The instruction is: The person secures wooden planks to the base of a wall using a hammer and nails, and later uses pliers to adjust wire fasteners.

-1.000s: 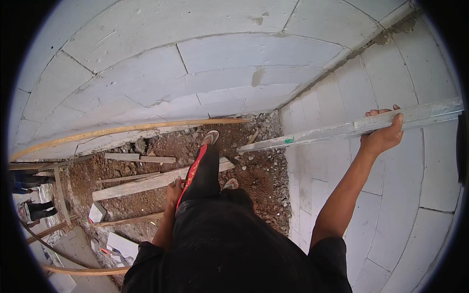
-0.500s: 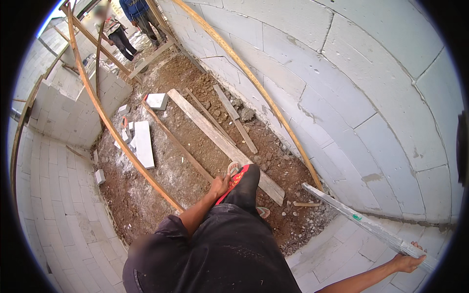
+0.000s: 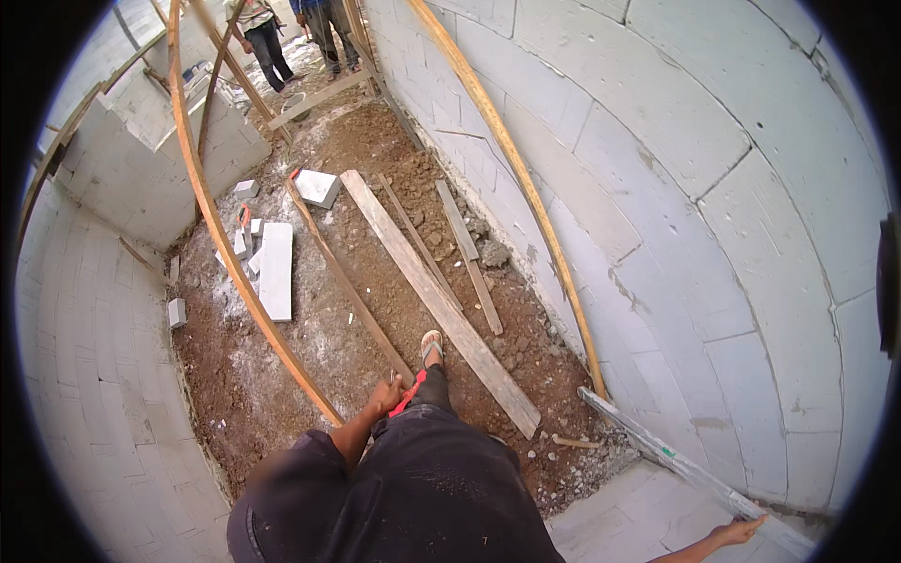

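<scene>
At the lower right, my right hand [image 3: 740,530] is closed on a long, grey-white smeared straight bar [image 3: 657,450] with a small green mark. The bar slants up and left from the hand, its far end close to the foot of the right block wall. Beside my thigh, my left hand [image 3: 385,396] has its fingers curled; what they hold, if anything, is too small to make out. The near end of a long narrow wooden strip [image 3: 343,281] shows just past that hand. My sandalled foot [image 3: 432,347] is on the dirt, left of a wide plank [image 3: 441,291].
A leaning wooden pole [image 3: 526,178] stands along the right block wall [image 3: 648,216]. Another curved-looking pole [image 3: 202,202] crosses the left side. White blocks [image 3: 277,272], an orange-handled tool [image 3: 245,218] and short boards [image 3: 469,253] lie on the dirt. Two people [image 3: 328,33] stand at the back.
My view has shifted and my foot is now farther forward on the dirt. The bar in my right hand has moved toward the lower left of the picture. My left hand stays by my thigh.
</scene>
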A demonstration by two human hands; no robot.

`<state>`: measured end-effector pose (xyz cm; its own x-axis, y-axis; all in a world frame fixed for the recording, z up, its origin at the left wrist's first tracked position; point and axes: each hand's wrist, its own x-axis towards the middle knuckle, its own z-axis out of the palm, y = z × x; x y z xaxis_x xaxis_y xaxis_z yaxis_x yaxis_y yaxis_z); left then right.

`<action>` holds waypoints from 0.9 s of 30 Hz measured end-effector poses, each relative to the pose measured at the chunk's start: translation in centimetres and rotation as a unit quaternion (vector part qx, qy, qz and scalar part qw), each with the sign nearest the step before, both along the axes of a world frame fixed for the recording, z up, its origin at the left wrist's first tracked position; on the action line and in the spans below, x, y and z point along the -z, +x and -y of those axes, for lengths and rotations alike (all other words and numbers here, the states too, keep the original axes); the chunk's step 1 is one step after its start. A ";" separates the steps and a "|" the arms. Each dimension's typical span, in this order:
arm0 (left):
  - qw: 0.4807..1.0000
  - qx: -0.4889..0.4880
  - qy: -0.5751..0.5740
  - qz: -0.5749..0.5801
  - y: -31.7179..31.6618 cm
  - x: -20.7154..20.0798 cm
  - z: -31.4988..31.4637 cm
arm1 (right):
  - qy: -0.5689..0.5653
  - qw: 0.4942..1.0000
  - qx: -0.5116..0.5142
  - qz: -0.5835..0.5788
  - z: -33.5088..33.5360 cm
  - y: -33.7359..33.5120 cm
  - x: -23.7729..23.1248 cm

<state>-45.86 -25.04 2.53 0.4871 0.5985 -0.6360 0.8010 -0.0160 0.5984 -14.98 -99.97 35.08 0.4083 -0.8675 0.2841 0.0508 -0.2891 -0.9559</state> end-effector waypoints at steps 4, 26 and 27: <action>0.999 0.030 0.016 0.020 3.9 2.7 -6.6 | -0.189 0.976 0.108 0.001 7.8 -1.6 6.6; 0.920 -0.224 -0.286 0.147 10.0 -8.0 -3.7 | 0.420 0.801 -0.423 -0.057 -44.0 9.5 15.9; 0.918 -0.175 -0.322 0.151 11.5 -8.9 -3.8 | 0.434 0.793 -0.424 -0.059 -46.6 8.9 16.2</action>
